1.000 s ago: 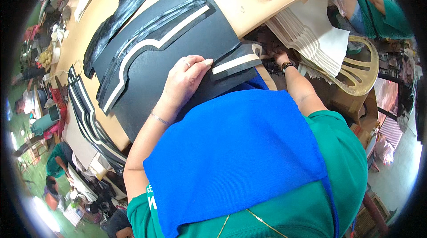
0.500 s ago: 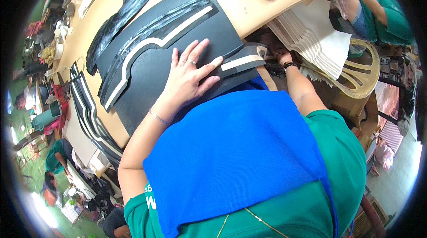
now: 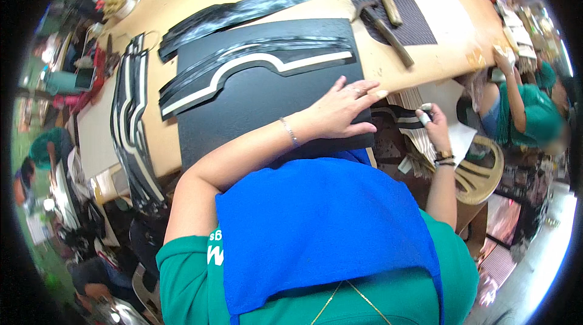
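My left hand (image 3: 346, 109) is laid palm down across the right edge of a black board (image 3: 261, 106), its fingers spread. Just beyond that edge, a black leather-like strip with a pale band (image 3: 398, 115) hangs off the board's side. The far end of this strip is pinched in my right hand (image 3: 436, 130), which has white wraps on its fingertips. Part of the strip is hidden behind my left hand. On the board, above my left forearm, lies a curved black piece with a cream band (image 3: 243, 76).
Two hammers (image 3: 388, 6) rest on a dark textured mat (image 3: 419, 24) at the far right. A shiny black sheet (image 3: 255, 6) lies behind the board. Several banded black strips (image 3: 130, 118) hang over the table's left edge. A chair (image 3: 480, 170) and another person (image 3: 516, 112) are at right.
The banded strip has moved off the board to the right. My right hand has shifted right with its end, and my left hand has slid to the board's right edge. The view has turned.
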Tool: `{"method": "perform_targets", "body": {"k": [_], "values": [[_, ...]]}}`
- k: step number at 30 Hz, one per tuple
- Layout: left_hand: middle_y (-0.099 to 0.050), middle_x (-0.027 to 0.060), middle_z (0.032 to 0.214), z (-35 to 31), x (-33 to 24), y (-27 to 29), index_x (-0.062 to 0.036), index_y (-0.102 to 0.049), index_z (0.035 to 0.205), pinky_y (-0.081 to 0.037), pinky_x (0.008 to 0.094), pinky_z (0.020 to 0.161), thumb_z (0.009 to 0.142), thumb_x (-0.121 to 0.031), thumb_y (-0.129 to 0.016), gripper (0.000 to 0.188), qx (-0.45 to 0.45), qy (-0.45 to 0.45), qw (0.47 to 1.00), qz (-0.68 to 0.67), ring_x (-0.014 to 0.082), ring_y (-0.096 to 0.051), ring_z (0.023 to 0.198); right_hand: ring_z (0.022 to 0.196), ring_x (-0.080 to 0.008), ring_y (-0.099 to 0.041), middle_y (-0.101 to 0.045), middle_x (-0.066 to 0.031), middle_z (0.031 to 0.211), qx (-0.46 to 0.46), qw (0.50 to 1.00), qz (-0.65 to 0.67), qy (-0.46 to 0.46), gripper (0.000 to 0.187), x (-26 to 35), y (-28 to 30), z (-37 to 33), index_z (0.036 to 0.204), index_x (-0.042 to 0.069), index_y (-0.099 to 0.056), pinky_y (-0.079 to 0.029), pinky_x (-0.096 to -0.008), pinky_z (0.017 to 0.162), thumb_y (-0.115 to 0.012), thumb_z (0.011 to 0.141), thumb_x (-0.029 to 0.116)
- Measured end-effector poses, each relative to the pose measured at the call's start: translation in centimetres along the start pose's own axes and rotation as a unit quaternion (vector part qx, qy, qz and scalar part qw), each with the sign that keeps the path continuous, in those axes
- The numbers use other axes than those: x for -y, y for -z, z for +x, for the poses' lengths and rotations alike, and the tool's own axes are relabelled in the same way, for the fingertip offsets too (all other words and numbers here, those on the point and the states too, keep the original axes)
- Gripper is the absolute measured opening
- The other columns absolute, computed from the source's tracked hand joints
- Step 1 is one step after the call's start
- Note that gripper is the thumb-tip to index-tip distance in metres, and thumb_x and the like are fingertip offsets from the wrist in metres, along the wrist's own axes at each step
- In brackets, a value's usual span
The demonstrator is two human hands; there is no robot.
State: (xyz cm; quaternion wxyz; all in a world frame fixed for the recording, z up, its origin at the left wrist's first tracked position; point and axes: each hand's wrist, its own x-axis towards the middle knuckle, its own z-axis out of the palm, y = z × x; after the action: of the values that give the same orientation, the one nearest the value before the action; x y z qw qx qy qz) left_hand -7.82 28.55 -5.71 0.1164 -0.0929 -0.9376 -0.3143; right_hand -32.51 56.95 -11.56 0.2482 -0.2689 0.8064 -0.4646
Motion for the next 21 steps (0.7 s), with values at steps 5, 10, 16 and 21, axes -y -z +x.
{"method": "perform_targets", "body": {"k": [5,10,16,21], "values": [[-0.042,0.0203,0.149,0.4,-0.8,1.6,-0.0014,-0.043,0.145,-0.035,0.0433,0.112,0.076,-0.043,-0.083,0.089,-0.085,-0.026,0.968,-0.233,0.0345,-0.044,0.136,0.091,-0.0067,-0.059,-0.065,0.0019,0.094,0.224,0.97,-0.027,0.092,0.016,25.3,-3.5,-2.9,0.104,0.002,-0.065,-0.048,-0.0243,0.083,-0.071,0.09,0.005],[-0.063,0.011,0.126,-2.8,-0.9,5.5,0.0001,-0.064,0.122,-0.036,0.0363,0.11,0.075,-0.028,-0.086,0.06,0.047,0.045,0.875,-0.48,0.0218,-0.053,0.125,0.093,-0.0104,-0.065,-0.07,-0.0028,0.101,0.174,0.925,0.125,0.315,0.03,30.9,-4.8,-2.7,0.109,0.004,-0.065,-0.053,-0.0255,0.083,-0.077,0.081,-0.001],[-0.066,0.0024,0.098,-9.3,-1.1,10.5,-0.0026,-0.066,0.107,-0.049,0.0275,0.084,0.088,-0.027,-0.075,0.032,-0.145,0.13,0.851,-0.488,0.0094,-0.06,0.094,0.094,-0.0107,-0.065,-0.068,-0.0038,0.104,-0.042,0.885,0.321,0.335,0.022,31.5,-0.8,1.7,0.12,0.004,-0.063,-0.055,-0.0262,0.081,-0.062,0.098,0.009],[-0.063,-0.0024,0.083,-13.8,0.8,17.9,-0.0029,-0.066,0.108,-0.047,0.0202,0.07,0.096,-0.02,-0.068,0.021,-0.343,0.198,0.893,-0.212,0.0027,-0.055,0.077,0.088,-0.0081,-0.063,-0.067,-0.0002,0.098,0.08,0.924,0.317,0.2,0.019,24.5,-5.4,6.7,0.112,0.005,-0.066,-0.052,-0.0237,0.077,-0.068,0.095,0.013]]}}
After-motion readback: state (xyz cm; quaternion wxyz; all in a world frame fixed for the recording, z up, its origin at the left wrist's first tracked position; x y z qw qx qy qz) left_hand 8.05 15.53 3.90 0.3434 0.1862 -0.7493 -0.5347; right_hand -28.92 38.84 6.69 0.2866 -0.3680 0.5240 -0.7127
